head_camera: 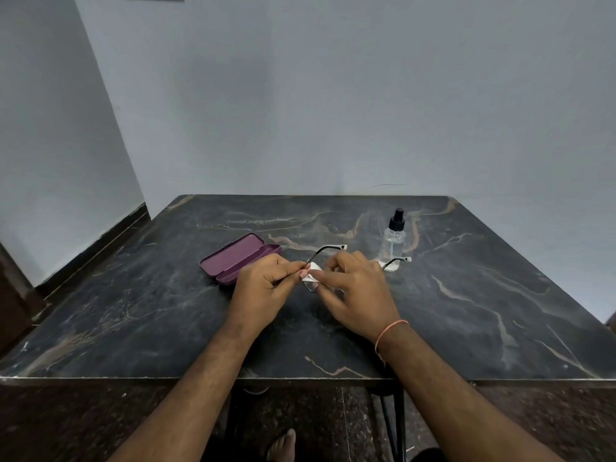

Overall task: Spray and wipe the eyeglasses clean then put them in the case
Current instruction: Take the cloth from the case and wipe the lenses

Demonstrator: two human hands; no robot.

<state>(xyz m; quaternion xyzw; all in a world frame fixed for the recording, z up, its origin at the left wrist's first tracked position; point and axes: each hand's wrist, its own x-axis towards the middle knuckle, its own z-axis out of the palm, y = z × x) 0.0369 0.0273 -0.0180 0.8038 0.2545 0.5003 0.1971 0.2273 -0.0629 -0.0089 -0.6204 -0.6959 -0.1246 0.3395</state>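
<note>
Black-framed eyeglasses (322,251) with white temple tips are held above the middle of the table, temples unfolded and pointing away from me. My left hand (266,284) pinches the frame at its left corner. My right hand (352,285) presses a small white cloth (311,274) against a lens, and it hides most of the frame's front. An open purple case (237,258) lies on the table just left of my left hand. A clear spray bottle (393,243) with a black nozzle stands upright behind my right hand.
The dark marble table (133,311) stands against a grey wall, its front edge close to me. A wall corner and dark skirting lie to the left. Under the table I see metal legs and my foot (282,445).
</note>
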